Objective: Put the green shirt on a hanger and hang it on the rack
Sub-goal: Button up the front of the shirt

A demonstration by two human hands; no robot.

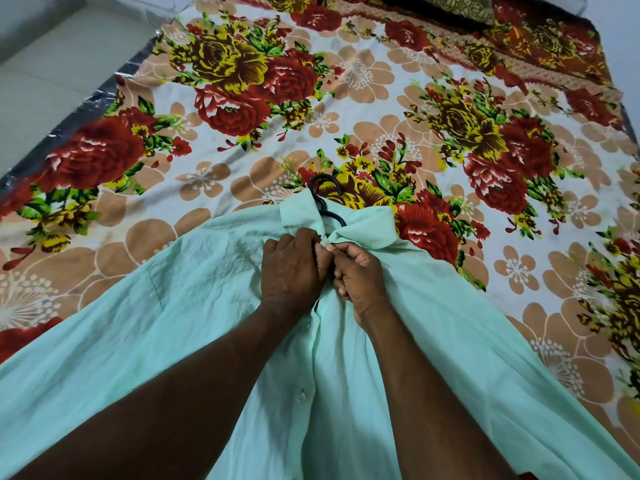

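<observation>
Green shirt [173, 323] lies front-up on the floral bedsheet [242, 150], spread out toward me, collar [363, 225] at the far end. Black hanger [325, 199] is inside it: only the hook and a bit of the neck show past the collar, hook lying on the sheet. Both hands sit at the shirt front just under the collar, touching each other. Left hand [291, 268] is curled onto the fabric, fingertips hidden. Right hand [358, 271] pinches the bunched cloth at the neck.
</observation>
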